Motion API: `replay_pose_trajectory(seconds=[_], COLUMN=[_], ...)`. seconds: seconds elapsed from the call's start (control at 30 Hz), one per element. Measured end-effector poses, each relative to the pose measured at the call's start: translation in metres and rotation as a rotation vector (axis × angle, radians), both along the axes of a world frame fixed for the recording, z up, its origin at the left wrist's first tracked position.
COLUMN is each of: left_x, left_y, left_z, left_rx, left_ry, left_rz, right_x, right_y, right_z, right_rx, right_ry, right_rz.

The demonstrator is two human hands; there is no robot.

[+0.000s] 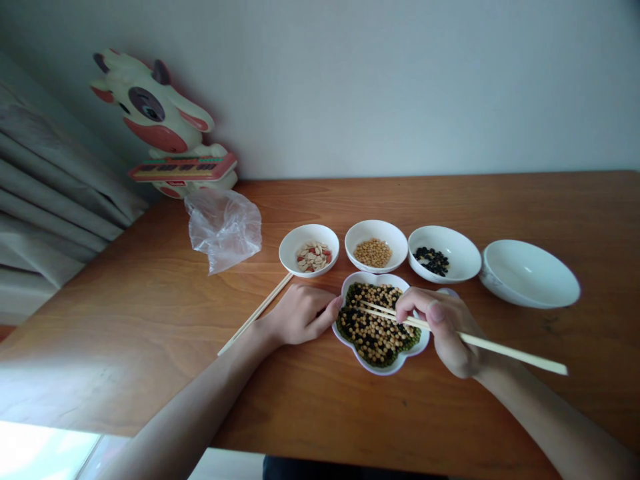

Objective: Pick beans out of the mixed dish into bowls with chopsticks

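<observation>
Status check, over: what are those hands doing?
Right hand holding chopsticks, tips among beans. Left hand at rim of flower-shaped dish. Four white bowls just beyond.

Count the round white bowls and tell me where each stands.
4, in a row behind the flower-shaped dish. Left to right: the first bowl holds pale flat pieces, the second bowl yellow beans, the third bowl black beans; the fourth bowl is rightmost.

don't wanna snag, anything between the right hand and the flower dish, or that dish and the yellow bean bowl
Nothing visible: the right hand holds chopsticks over the flower dish, and the yellow bean bowl sits just behind.
</observation>
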State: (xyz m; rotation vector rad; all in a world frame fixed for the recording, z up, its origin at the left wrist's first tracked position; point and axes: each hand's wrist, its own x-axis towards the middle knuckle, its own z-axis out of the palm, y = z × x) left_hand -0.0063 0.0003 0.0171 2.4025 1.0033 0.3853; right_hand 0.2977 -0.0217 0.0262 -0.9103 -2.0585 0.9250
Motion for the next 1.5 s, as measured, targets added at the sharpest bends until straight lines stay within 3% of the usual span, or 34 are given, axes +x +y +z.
replay_pose_trajectory(seconds=[1.07,1.33,1.5], left_x=[0.0,0.001,0.001], left_y=[0.0,0.0,0.0], left_z=[0.0,0.003,0.0], left_rx=[0.003,0.019,0.021], left_ry=[0.023,0.021,0.015], left_rz=[0.002,-0.006,-0.009], right_x=[0.002,0.003,0.003], right_y=[0.0,0.001,0.001], right_z=[-0.011,0.006,0.004], right_rx=[0.047,-0.032,-0.039], right_ry=[0.138,0.041,0.003], right_rz=[-0.011,-0.047,-0.037])
